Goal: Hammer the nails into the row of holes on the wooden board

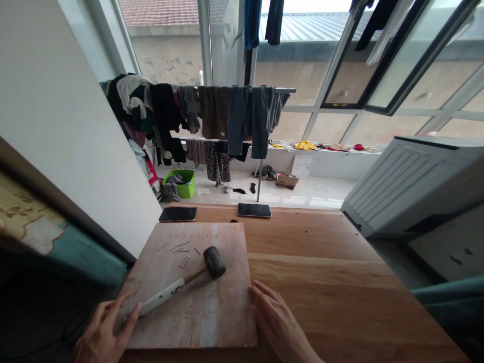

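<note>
The left hand [104, 328] had its thumb and fingers parted about the butt of the mallet [177, 287], though whether they gripped it was hard to tell; the right hand [274, 315] held nothing, its fingertips at the right edge of the board [212, 322]. The mallet lay across the board, its head near loose nails [184, 251]. This looked like steadying; lifting the mallet would call for a firm left-hand grasp.

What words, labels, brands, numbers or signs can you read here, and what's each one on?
None can be read for certain.
White mallet handle: dark marks, too blurred to read.
Small yellow strip on the window frame: too small to tell if it bears text.
Left phone and right phone: dark screens, no text visible.
</note>
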Available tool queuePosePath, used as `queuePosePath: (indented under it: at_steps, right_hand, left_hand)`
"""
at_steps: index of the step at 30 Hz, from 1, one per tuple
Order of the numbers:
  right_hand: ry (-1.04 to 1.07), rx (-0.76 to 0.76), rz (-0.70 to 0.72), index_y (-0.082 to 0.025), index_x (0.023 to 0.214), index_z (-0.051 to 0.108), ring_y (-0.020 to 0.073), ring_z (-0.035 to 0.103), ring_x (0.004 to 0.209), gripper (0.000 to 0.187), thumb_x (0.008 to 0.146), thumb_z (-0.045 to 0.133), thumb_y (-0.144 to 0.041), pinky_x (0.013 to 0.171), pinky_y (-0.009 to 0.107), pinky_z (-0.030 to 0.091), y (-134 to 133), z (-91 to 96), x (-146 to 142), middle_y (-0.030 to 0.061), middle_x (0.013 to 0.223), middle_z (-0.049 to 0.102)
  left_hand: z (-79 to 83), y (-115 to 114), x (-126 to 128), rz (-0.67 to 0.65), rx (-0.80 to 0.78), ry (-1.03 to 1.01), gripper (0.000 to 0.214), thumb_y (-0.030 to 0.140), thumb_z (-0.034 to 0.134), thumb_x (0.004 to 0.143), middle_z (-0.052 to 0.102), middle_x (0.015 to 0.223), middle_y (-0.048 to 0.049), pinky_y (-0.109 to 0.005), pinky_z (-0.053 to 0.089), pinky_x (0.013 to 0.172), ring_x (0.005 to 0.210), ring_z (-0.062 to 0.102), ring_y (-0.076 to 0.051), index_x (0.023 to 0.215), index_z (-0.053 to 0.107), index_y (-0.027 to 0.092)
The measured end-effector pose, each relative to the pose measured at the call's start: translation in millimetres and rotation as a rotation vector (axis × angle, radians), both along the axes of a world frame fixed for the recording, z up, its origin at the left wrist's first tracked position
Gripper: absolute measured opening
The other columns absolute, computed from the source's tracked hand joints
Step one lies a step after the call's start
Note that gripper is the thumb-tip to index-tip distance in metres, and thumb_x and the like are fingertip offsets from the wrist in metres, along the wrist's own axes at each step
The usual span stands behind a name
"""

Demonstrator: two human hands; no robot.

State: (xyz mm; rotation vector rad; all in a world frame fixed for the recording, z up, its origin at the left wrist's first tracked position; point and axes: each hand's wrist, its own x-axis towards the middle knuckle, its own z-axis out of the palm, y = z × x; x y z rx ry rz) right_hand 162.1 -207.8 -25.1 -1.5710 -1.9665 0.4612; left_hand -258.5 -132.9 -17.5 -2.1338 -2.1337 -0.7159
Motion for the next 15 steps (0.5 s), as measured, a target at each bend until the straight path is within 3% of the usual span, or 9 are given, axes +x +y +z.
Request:
queuePosePath:
  at_steps: [5,10,12,15]
  right_hand:
    - [-0.07,0.087,-0.214,-0.027,0.12,0.067,0.0247,0.062,0.119,0.03,0.098,0.048,-0.032,0.102,0.044,0.052,-14.0,-17.6,42.7,0.0066,0.125,0.069]
    - [-0.104,0.094,-0.49,-0.025,0.115,0.067,0.0245,0.067,0.107,0.031,0.096,0.048,-0.041,0.093,0.041,0.057,-43.3,-21.6,96.4,0.0071,0.113,0.072]
    - [-0.093,0.145,-0.59,-0.022,0.114,0.065,0.0246,0.069,0.101,0.034,0.096,0.047,-0.044,0.089,0.04,0.059,-51.6,-21.7,104.1,0.0086,0.109,0.072]
    - [-0.012,0.2,-0.661,-0.021,0.107,0.065,0.0199,0.072,0.078,0.032,0.097,0.045,-0.044,0.071,0.03,0.061,-57.0,-24.5,92.6,0.0071,0.093,0.072]
  left_hand:
    - [2.2,-11.8,33.5,-0.254,0.022,-0.025,0.036,0.053,0.053,0.088,0.069,0.094,-0.0006,-0.022,0.056,0.058,0.077,0.072,-0.018,0.114,0.064,0.03]
    - [-9.6,-16.0,74.6,-0.508,0.153,-0.004,0.033,0.048,0.055,0.09,0.068,0.103,-0.0034,-0.024,0.056,0.077,0.091,0.07,-0.019,0.116,0.06,0.028]
    - [-12.6,-12.2,93.3,-0.551,0.23,0.032,0.035,0.048,0.059,0.087,0.068,0.107,-0.0061,-0.032,0.054,0.086,0.098,0.067,-0.023,0.114,0.061,0.026]
    - [-12.5,-7.4,124.5,-0.669,0.259,0.105,0.037,0.048,0.065,0.083,0.065,0.117,-0.0084,-0.041,0.049,0.097,0.112,0.061,-0.028,0.112,0.063,0.024]
